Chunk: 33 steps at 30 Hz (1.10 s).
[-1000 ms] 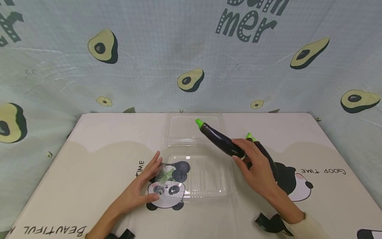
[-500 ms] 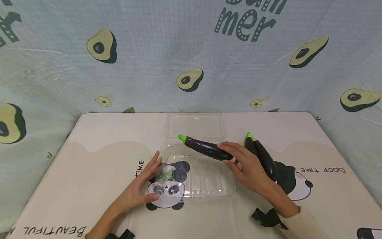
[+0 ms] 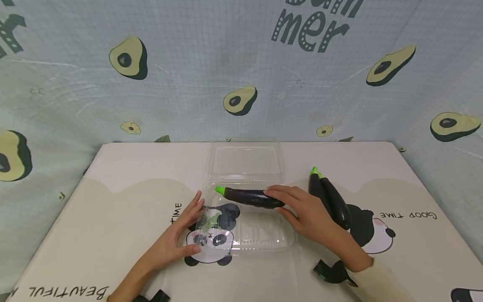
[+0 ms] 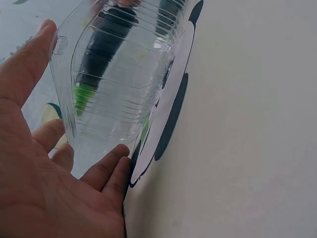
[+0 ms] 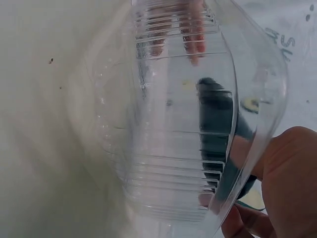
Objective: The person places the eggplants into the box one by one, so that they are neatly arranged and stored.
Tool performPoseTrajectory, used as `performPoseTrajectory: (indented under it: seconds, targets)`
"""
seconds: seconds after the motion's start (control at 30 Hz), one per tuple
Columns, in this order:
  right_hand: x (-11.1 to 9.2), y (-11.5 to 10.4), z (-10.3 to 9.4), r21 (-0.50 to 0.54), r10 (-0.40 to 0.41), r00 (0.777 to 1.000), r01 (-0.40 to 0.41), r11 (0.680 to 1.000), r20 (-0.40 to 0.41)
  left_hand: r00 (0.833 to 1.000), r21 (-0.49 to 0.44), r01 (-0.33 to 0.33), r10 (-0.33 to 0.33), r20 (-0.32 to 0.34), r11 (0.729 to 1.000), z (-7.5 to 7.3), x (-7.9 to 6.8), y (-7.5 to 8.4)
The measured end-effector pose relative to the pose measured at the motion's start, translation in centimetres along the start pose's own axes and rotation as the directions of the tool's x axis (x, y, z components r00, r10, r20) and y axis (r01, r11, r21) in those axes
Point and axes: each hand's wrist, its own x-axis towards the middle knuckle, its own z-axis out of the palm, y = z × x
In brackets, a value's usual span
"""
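A clear plastic clamshell container (image 3: 260, 235) lies with its lid folded back on the table. My right hand (image 3: 305, 212) grips a dark eggplant (image 3: 249, 197) by its blunt end, its green stem pointing left over the back part of the tray. Seen in the right wrist view, the eggplant (image 5: 214, 119) shows through the tray's clear wall, thumb and fingers around its end. My left hand (image 3: 177, 235) touches the tray's left side with extended fingers; in the left wrist view its fingertips (image 4: 116, 153) rest low against the wall. Two more eggplants (image 3: 336, 205) lie side by side to the right.
The open lid (image 3: 247, 161) extends behind the tray toward the backdrop. A printed cloth with a panda picture (image 3: 209, 247) covers the table, and an avocado-patterned curtain (image 3: 188, 75) stands at the back and sides.
My right hand has carried the eggplant left and down from over the lid's hinge area to the tray, turning it nearly level. The left hand stays in place.
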Motion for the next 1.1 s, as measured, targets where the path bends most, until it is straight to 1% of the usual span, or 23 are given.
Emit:
performPoseTrajectory:
  seconds: [0.5, 0.77, 1.1]
  targets:
    - [0.5, 0.7, 0.7, -0.087, -0.053, 0.996, 0.059, 0.994, 0.068, 1.000, -0.008, 0.010, -0.010, -0.002, 1.000, 0.0, 0.0, 0.1]
    - [1.0, 0.6, 0.7, -0.148, -0.037, 0.991, 0.055, 0.987, 0.125, 1.000, -0.001, 0.011, -0.011, -0.005, 1.000, 0.0, 0.0, 0.2]
    - [1.5, 0.4, 0.7, -0.170, -0.038, 0.985, 0.067, 0.983, 0.166, 1.000, 0.003, 0.017, -0.017, -0.004, 1.000, 0.0, 0.0, 0.2]
